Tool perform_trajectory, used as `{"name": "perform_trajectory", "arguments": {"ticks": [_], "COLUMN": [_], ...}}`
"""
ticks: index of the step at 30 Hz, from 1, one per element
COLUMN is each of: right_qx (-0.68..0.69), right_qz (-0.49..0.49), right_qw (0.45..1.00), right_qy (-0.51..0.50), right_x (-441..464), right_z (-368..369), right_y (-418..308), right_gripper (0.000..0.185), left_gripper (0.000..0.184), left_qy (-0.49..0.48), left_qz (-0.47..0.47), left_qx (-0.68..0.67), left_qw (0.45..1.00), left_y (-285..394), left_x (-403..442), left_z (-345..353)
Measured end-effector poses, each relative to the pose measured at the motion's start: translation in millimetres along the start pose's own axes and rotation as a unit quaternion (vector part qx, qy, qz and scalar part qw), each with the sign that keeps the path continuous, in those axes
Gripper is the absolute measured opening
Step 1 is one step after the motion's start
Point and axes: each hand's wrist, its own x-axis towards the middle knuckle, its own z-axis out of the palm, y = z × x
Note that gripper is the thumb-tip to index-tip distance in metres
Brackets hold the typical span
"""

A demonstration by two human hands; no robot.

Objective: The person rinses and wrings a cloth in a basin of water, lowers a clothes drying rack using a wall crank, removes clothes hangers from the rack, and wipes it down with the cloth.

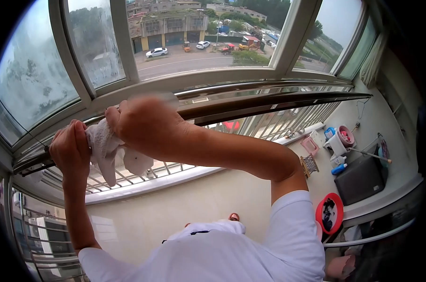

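Note:
A dark metal rail (250, 104) runs along the window at chest height. My left hand (71, 148) is closed around its left end, fingers curled over the top. Just right of it, a white cloth (102, 145) is wrapped over the rail, its loose ends hanging below. My right hand (145, 120) is closed on the cloth from above, smeared by motion at the knuckles. Whether my left fingers also pinch the cloth's edge is hard to see.
Window panes (34, 89) rise behind the rail, with a white barred railing (269, 124) below. At right stand a black box (361, 181), a red basin (320, 214) with dark items, a blue bottle (339, 169), a small stool (310, 165) and a pink bucket (345, 134).

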Motion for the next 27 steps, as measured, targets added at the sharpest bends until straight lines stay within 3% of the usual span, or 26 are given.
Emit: {"name": "perform_trajectory", "arguments": {"ticks": [2,4,6,7,13,17,20,22,25,27], "right_qx": [0.049,0.007,0.015,0.034,0.001,-0.049,-0.02,-0.026,0.0,0.028], "right_qz": [-0.024,-0.007,-0.001,0.025,0.128,0.171,0.186,0.167,0.102,0.059], "right_qw": [0.998,0.999,1.0,0.999,0.992,0.983,0.982,0.985,0.995,0.997], "right_qy": [0.026,0.033,0.015,-0.002,-0.014,-0.04,-0.032,-0.036,0.008,0.046], "right_x": [-24.3,-59.4,-97.8,-117.4,-271.9,-316.5,-311.4,-298.9,-273.5,-257.5], "right_z": [-4.7,-15.4,-28.5,-39.3,-110.6,-141.1,-137.5,-134.2,-119.9,-111.7], "right_y": [25.1,54.5,87.5,104.6,232.5,261.4,258.7,250.2,233.3,220.5], "right_gripper": [0.022,0.024,0.047,0.049,0.032,0.033,0.043,0.055,0.072,0.068], "left_gripper": [0.029,0.03,0.03,0.031,0.031,0.029,0.038,0.044,0.048,0.049], "left_qy": [-0.017,-0.013,-0.013,-0.021,-0.004,-0.064,-0.096,-0.089,-0.096,-0.088], "left_qz": [-0.013,-0.018,-0.017,-0.019,-0.062,-0.085,0.041,0.12,0.106,0.113], "left_qx": [0.008,0.004,-0.005,-0.003,-0.022,-0.016,0.099,0.052,0.003,-0.006], "left_qw": [1.0,1.0,1.0,1.0,0.998,0.994,0.99,0.987,0.99,0.99], "left_y": [-7.6,-18.6,-23.4,-24.2,-67.2,-76.4,-1.3,74.8,172.2,219.4], "left_x": [-6.3,-12.2,-14.9,-16.7,-40.5,-42.0,-14.3,14.5,46.1,67.6], "left_z": [-5.7,-8.4,-12.6,-14.9,-30.5,-41.2,-33.7,-9.7,34.0,54.5]}}
